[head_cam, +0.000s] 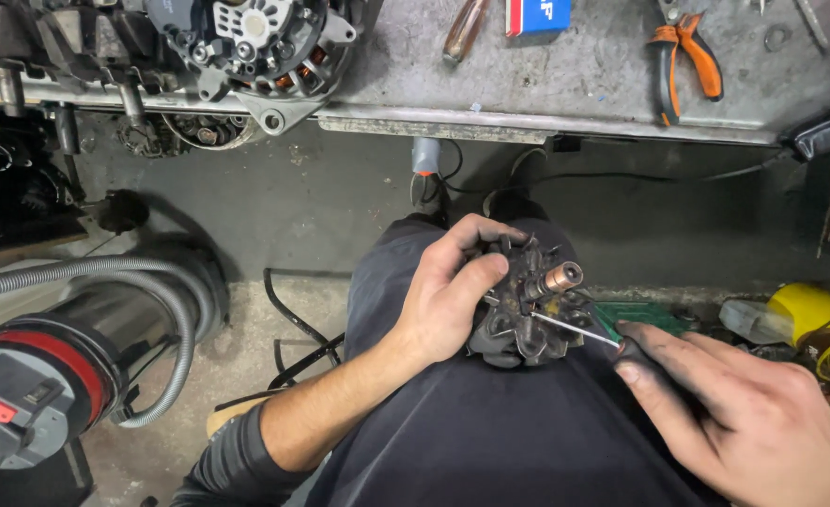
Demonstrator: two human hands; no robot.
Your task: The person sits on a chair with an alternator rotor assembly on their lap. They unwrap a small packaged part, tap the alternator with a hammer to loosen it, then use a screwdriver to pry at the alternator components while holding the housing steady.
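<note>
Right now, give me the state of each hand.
Left hand: closed on the rotor.
Right hand: pinching a thin tool, tip at the rotor.

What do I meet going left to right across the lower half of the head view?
Grey canister with ribbed hose → left hand → rotor with copper end → thin metal tool → right hand.

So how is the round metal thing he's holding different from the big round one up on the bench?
The rotor in the left hand is dark, bare and clawed, with a copper-coloured shaft end sticking out; the alternator on the workbench is bigger, silvery and cased, with copper windings showing through its slots. The rotor sits on the lap, and the right hand pokes it with a thin tool; the alternator lies untouched. Both are round, grimy metal parts.
</note>
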